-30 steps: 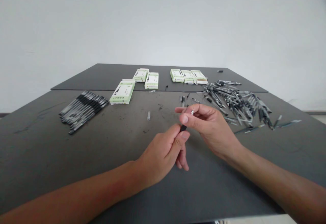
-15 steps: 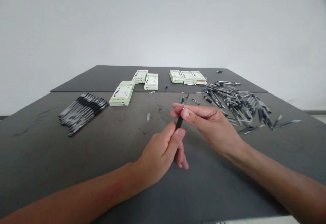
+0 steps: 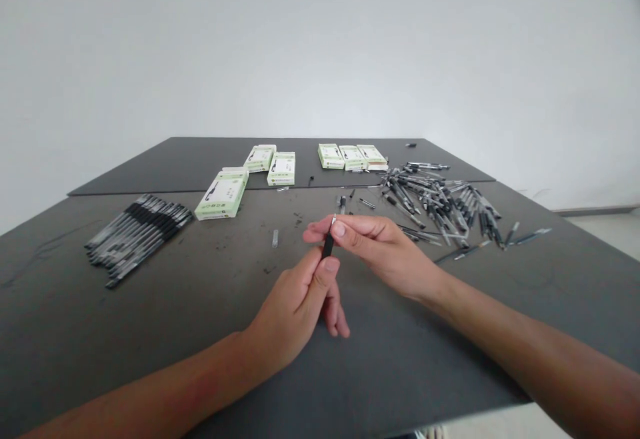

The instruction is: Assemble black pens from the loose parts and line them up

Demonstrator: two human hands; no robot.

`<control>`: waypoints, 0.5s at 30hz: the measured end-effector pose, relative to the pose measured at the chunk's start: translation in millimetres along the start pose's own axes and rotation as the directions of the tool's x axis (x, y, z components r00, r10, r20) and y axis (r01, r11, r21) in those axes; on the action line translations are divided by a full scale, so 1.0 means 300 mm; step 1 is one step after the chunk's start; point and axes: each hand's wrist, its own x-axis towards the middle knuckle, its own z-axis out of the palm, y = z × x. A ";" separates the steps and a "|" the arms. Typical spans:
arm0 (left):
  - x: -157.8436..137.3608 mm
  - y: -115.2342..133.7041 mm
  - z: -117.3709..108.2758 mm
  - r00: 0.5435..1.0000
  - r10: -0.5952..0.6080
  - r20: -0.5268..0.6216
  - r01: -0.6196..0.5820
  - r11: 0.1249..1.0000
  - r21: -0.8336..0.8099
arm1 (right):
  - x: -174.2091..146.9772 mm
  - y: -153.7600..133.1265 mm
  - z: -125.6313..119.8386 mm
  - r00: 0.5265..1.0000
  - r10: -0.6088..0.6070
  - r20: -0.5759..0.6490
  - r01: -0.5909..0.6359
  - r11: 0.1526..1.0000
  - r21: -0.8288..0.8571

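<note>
Between my hands, above the near middle of the table, is a pen (image 3: pixel 328 246) with a black grip and a small silvery tip pointing up and away. My left hand (image 3: pixel 303 299) is closed around its lower part, the thumb lying along it and the other fingers curled below. My right hand (image 3: pixel 373 242) pinches the tip end between thumb and forefinger. The rest of the pen's barrel is hidden inside my left hand.
A row of pens (image 3: pixel 139 236) lies side by side at left. At right is a loose heap of pens and pen parts (image 3: pixel 430 196). Several green-and-white boxes (image 3: pixel 223 194) stand farther back. A small clear piece (image 3: pixel 275 238) lies left of my hands on the dark table (image 3: pixel 210 319).
The whole view has shifted, so the table, boxes and hands appear farther left. Both hands keep their hold on the pen, and a little more of its silvery tip shows.
</note>
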 end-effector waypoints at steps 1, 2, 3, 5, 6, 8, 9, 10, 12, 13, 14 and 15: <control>0.000 -0.001 -0.001 1.000 -0.001 -0.003 0.001 1.000 0.001 | 0.001 0.001 0.000 0.999 0.005 -0.035 -0.005 1.000 -0.004; 0.000 -0.002 -0.001 1.000 0.001 -0.006 -0.001 1.000 0.004 | 0.001 0.003 0.001 0.998 0.011 -0.069 -0.011 1.000 -0.007; 0.001 -0.004 -0.002 1.000 0.004 -0.007 -0.004 1.000 0.007 | 0.001 0.005 0.002 0.995 0.016 -0.098 -0.017 1.000 -0.012; 0.003 -0.010 -0.004 1.000 0.011 -0.007 -0.011 1.000 0.008 | 0.000 0.008 0.006 0.989 0.023 -0.144 -0.026 1.000 -0.015; 0.004 -0.012 -0.005 1.000 0.014 -0.007 -0.014 1.000 0.006 | 0.000 0.008 0.008 0.986 0.028 -0.163 -0.031 0.999 -0.013; 0.006 -0.017 -0.006 1.000 0.016 -0.005 -0.016 1.000 -0.002 | 0.001 0.007 0.012 0.982 0.036 -0.184 -0.038 0.999 -0.007; 0.007 -0.018 -0.006 1.000 0.017 -0.007 -0.017 1.000 -0.006 | 0.002 0.006 0.013 0.984 0.034 -0.177 -0.035 0.999 -0.002; 0.007 -0.019 -0.006 1.000 0.018 -0.014 -0.018 1.000 -0.011 | 0.003 0.005 0.013 0.988 0.028 -0.152 -0.027 1.000 0.006; 0.007 -0.019 -0.004 0.999 0.014 -0.029 -0.015 1.000 -0.023 | 0.006 0.004 0.013 0.998 0.009 -0.064 -0.007 1.000 0.030; 0.007 -0.018 -0.004 0.999 0.010 -0.037 -0.011 1.000 -0.027 | 0.007 0.005 0.011 1.000 -0.001 -0.020 0.002 0.999 0.044; 0.006 -0.017 -0.003 0.999 0.006 -0.041 -0.007 1.000 -0.030 | 0.008 0.006 0.010 1.000 -0.012 0.015 0.011 0.999 0.050; 0.006 -0.015 -0.002 0.999 0.002 -0.043 -0.003 1.000 -0.030 | 0.009 0.007 0.008 0.999 -0.023 0.032 0.022 0.999 0.043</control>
